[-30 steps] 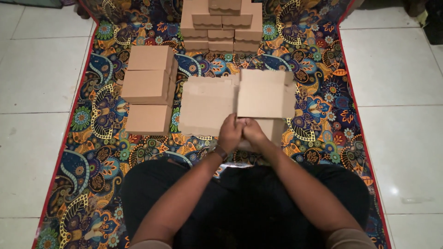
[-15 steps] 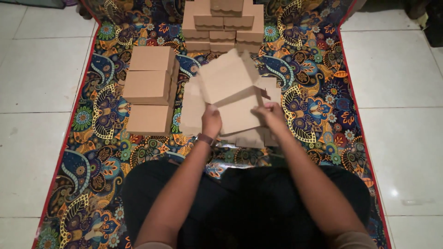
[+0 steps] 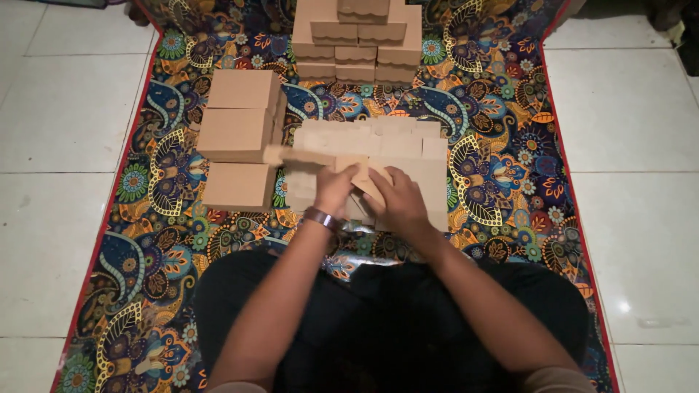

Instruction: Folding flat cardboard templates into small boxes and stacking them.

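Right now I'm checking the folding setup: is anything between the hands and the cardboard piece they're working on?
Nothing visible. The left hand and the right hand are already on the cardboard piece, holding it above the stack of flat blanks. The folded boxes sit off to the left, apart from the hands.

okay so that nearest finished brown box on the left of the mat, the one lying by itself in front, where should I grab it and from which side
Judging by its pose, grip the single closed box across its two long side walls, coming straight down from above. It lies flat on the patterned mat with its top bare, while the stacked boxes crowd its far edge and the flat cardboard pile sits close on its right, so the near and left sides are freest.
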